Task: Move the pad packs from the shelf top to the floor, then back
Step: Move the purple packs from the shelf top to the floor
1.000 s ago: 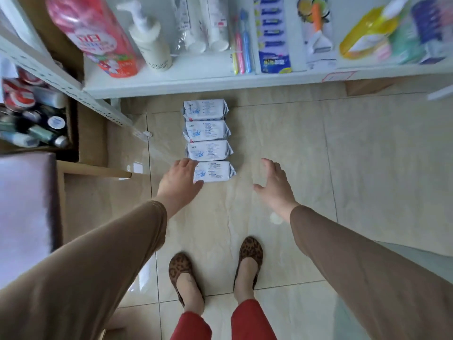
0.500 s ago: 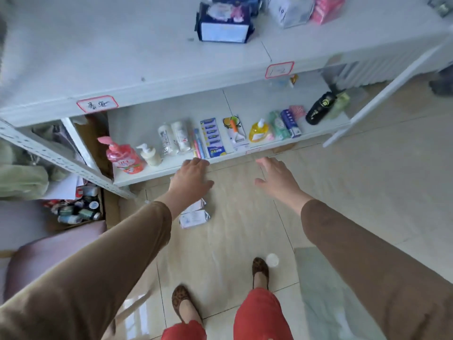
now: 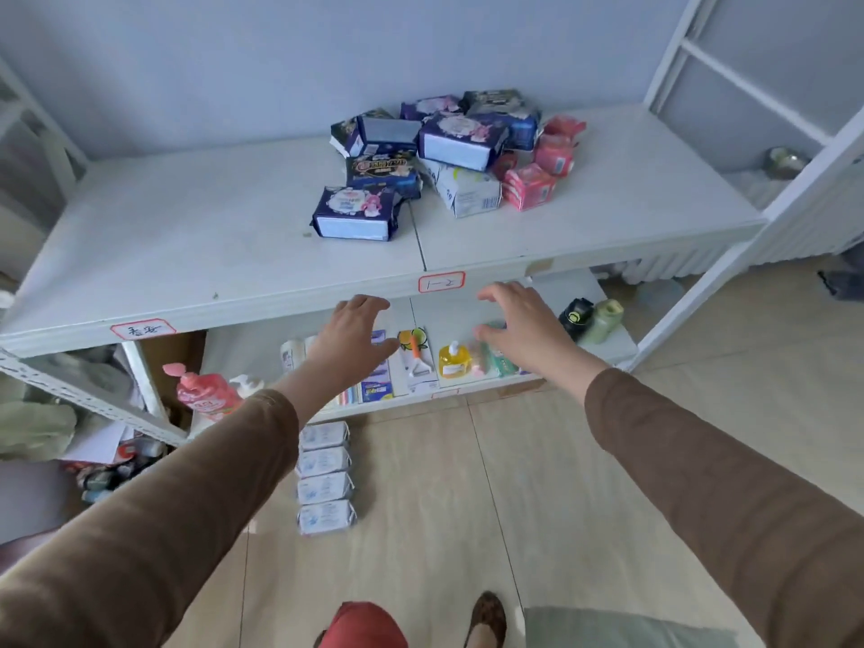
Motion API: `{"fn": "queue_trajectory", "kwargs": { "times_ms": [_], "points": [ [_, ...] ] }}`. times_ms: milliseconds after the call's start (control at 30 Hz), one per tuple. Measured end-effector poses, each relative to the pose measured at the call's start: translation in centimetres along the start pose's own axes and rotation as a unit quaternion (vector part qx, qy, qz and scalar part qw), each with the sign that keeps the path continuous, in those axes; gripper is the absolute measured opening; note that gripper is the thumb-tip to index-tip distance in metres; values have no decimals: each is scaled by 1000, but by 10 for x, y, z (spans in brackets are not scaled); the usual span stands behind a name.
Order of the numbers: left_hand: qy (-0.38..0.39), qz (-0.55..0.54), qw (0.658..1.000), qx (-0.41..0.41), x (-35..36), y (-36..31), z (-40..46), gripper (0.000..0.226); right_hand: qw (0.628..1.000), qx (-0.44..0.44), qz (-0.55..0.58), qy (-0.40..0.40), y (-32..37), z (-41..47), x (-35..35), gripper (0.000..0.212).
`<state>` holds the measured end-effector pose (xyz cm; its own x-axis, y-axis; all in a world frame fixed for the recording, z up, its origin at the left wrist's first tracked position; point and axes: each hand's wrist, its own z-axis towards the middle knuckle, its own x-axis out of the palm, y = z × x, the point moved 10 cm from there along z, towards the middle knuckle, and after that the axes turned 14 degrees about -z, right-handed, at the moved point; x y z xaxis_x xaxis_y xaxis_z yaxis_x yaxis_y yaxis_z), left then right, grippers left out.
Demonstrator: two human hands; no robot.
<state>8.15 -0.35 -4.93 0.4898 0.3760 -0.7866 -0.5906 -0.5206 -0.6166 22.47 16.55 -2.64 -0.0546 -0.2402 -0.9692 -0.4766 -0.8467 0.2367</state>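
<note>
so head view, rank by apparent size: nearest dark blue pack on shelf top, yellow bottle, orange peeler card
1. dark blue pack
2. orange peeler card
3. yellow bottle

Card and bottle look close; card partly hidden by the left hand.

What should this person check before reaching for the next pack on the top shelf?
1. Left hand free: ok, fingers relaxed, holding nothing.
2. Right hand free: ok, open and empty.
3. Packs left on the shelf top: ok, a loose pile sits near the back.
4. Nearest pack easy to take: ok, the dark blue pack lies at the front of the pile, nothing on top of it.
5. Floor row tidy: ok, four white packs lie in a line.
6. Room to extend the row: cannot tell, the left arm hides the floor beside it.
</note>
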Motion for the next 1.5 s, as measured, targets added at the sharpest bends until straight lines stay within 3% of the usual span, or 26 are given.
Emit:
{"fn": "queue_trajectory", "kwargs": {
  "times_ms": [400, 467, 767, 933, 1033, 1133, 1333, 1500],
  "points": [
    [-58, 13, 998, -24, -58, 15, 97, 62, 997, -41, 65, -1, 0, 130, -23, 51],
    [-70, 4, 996, -50, -80, 52, 164, 61, 997, -24, 67, 22, 8, 211, -9, 53],
    [-110, -22, 991, -79, -115, 97, 226, 59, 988, 31, 128, 76, 38, 284, 39, 60],
    [-108, -31, 985, -129, -121, 131, 243, 57, 954, 90, 251, 136, 50, 309, 66, 94],
    [-109, -43, 983, -142, -122, 141, 250, 54, 941, 103, 289, 145, 57, 319, 78, 102],
    [-117, -45, 984, -127, -126, 135, 263, 53, 936, 95, 306, 145, 64, 327, 87, 102],
    [-108, -50, 991, -61, -125, 88, 303, 51, 929, 28, 340, 142, 75, 328, 90, 78],
    [-89, -73, 993, 10, -111, 27, 351, 51, 938, -20, 323, 123, 42, 318, 67, 76]
  ]
}}
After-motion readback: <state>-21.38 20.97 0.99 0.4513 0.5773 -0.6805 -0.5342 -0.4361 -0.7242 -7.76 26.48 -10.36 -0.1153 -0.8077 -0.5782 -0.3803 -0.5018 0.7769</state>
